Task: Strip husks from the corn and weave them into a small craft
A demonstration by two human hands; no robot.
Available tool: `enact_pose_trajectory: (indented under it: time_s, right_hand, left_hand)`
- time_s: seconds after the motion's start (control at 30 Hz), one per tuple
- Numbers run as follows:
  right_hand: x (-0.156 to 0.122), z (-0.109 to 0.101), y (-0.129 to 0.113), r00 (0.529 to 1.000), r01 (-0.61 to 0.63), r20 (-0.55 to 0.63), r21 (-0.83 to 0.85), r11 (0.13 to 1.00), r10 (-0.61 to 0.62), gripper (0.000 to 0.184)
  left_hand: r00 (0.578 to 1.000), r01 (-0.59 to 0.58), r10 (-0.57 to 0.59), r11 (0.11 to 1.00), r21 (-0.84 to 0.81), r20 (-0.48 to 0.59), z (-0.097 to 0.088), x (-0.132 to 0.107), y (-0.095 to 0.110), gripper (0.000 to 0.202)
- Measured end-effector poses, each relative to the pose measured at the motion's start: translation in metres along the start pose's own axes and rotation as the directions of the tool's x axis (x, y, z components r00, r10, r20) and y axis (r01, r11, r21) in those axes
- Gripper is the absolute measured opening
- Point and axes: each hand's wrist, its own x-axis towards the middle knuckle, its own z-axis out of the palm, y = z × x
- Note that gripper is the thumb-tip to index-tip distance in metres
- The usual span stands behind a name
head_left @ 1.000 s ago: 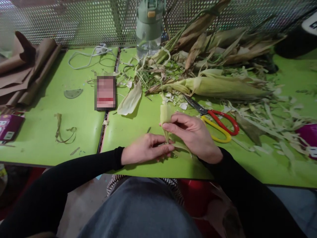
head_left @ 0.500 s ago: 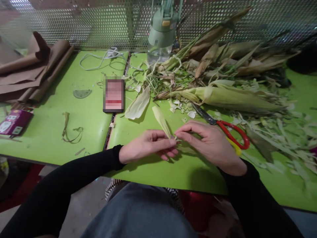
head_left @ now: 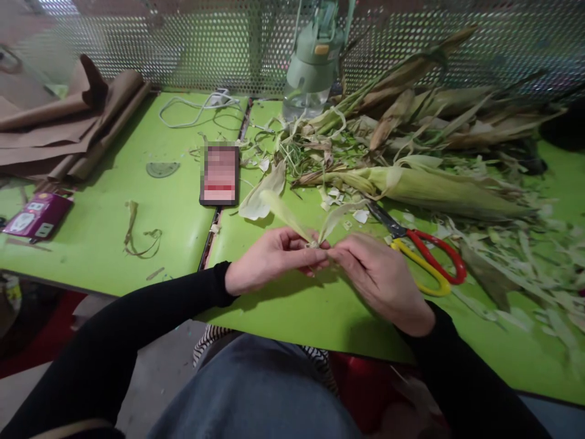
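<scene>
Your left hand [head_left: 274, 256] and right hand [head_left: 379, 277] meet fingertip to fingertip, just above the front of the table [head_left: 297, 311]. Both thumbs and forefingers are pressed together, pinching the joined base of two husk strips. From that pinch the left strip [head_left: 287, 215] rises and leans away to the left, broad and pale. The right strip [head_left: 338, 214] is thinner and curls up and off to the right. Your remaining fingers are curled loosely under the pinch. Whether the knuckles rest on the table cannot be told.

Just right of your right hand lie the scissors [head_left: 402, 235], shut, blades pointing away from you, red and yellow handles toward the right. Beyond them a corn ear [head_left: 439, 192] in its husk lies crosswise, with a pile of husks [head_left: 411, 116] behind it against the mesh wall [head_left: 183, 49]. Scraps are strewn over the right of the table. A loose leaf [head_left: 252, 206] lies just behind the left strip, and a phone [head_left: 219, 174] lies beside it to the left. A bottle [head_left: 315, 67] stands at the back.
</scene>
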Motion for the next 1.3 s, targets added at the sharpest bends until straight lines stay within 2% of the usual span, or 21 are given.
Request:
enact_pose_trajectory:
  time_s: [0.17, 0.27, 0.3, 0.37, 0.4, 0.43, 0.47, 0.5, 0.53, 0.6, 0.67, 0.73, 0.93, 1.1, 1.2, 1.27, 1.3]
  right_hand:
    - [-0.005, -0.008, -0.005, 0.998, 0.004, -0.063, 0.035, 0.999, -0.002, 0.038]
    - [-0.004, -0.01, 0.003, 0.995, 0.024, -0.098, -0.084, 0.996, -0.032, 0.031]
    - [-0.003, -0.01, 0.006, 0.985, 0.034, -0.159, -0.181, 0.983, -0.063, 0.025]
    - [-0.002, -0.007, 0.008, 0.927, 0.034, -0.335, -0.378, 0.925, -0.17, 0.017]
    - [-0.002, -0.003, 0.007, 0.895, 0.027, -0.393, -0.427, 0.904, -0.212, 0.018]
    - [-0.002, 0.001, 0.005, 0.883, 0.049, -0.409, -0.406, 0.913, -0.229, 0.019]
    - [-0.002, 0.006, 0.002, 0.918, 0.076, -0.35, -0.309, 0.948, -0.188, 0.021]
    - [-0.002, 0.012, -0.002, 0.965, 0.095, -0.227, -0.165, 0.982, -0.132, 0.025]
    - [-0.002, 0.017, -0.006, 0.991, 0.058, -0.121, -0.049, 0.997, -0.064, 0.029]
    - [-0.002, 0.026, -0.013, 0.999, -0.048, -0.007, 0.117, 0.992, 0.049, 0.034]
    - [-0.003, 0.031, -0.017, 0.994, -0.108, 0.031, 0.216, 0.97, 0.104, 0.036]
    - [-0.004, 0.033, -0.019, 0.996, -0.09, 0.044, 0.253, 0.963, 0.082, 0.036]
    - [-0.01, 0.037, -0.019, 0.989, 0.1, 0.086, 0.201, 0.974, -0.12, 0.035]
    - [-0.011, 0.04, -0.016, 0.974, 0.167, 0.121, 0.205, 0.965, -0.194, 0.036]
    - [-0.011, 0.026, -0.016, 0.99, 0.126, 0.042, 0.209, 0.97, -0.138, 0.037]
    - [-0.01, 0.013, -0.015, 0.989, -0.007, -0.147, 0.177, 0.984, 0.033, 0.034]
    - [-0.008, 0.007, -0.013, 0.955, -0.099, -0.265, 0.139, 0.985, 0.133, 0.033]
  left_hand:
    - [1.0, -0.001, 0.001, 0.993, 0.114, -0.002, 0.0, -0.004, 0.008, 0.018]
    - [0.999, -0.034, 0.036, 0.996, 0.08, -0.03, -0.006, -0.001, 0.009, 0.017]
    - [0.998, -0.049, 0.052, 0.997, 0.058, -0.044, -0.008, 0.0, 0.009, 0.017]
    - [0.994, -0.076, 0.077, 0.997, 0.01, -0.082, -0.01, 0.002, 0.008, 0.018]
    - [0.991, -0.089, 0.087, 0.996, -0.012, -0.1, -0.01, 0.003, 0.007, 0.02]
    - [0.989, -0.103, 0.099, 0.994, -0.031, -0.113, -0.009, 0.003, 0.006, 0.022]
    - [0.987, -0.114, 0.109, 0.993, -0.043, -0.117, -0.008, 0.003, 0.004, 0.023]
    - [0.987, -0.12, 0.114, 0.992, -0.044, -0.111, -0.007, 0.003, 0.002, 0.023]
    - [0.988, -0.121, 0.117, 0.992, -0.036, -0.102, -0.005, 0.003, 0.0, 0.023]
    - [0.989, -0.123, 0.121, 0.992, -0.02, -0.09, -0.003, 0.003, -0.004, 0.025]
    - [0.989, -0.123, 0.122, 0.992, -0.006, -0.083, -0.002, 0.002, -0.007, 0.027]
    - [0.99, -0.123, 0.124, 0.992, 0.023, -0.065, -0.002, 0.002, -0.008, 0.027]
    - [0.987, -0.16, 0.162, 0.985, 0.069, -0.023, -0.004, -0.001, -0.012, 0.021]
    - [0.996, -0.081, 0.082, 0.996, 0.03, -0.024, -0.006, -0.002, -0.01, 0.02]
    - [0.999, -0.03, 0.032, 0.997, 0.076, -0.034, -0.005, -0.002, -0.003, 0.017]
    - [0.998, -0.031, 0.039, 0.99, 0.134, -0.052, -0.004, -0.003, 0.001, 0.015]
    - [0.998, -0.03, 0.04, 0.987, 0.159, -0.057, -0.004, -0.003, 0.002, 0.016]
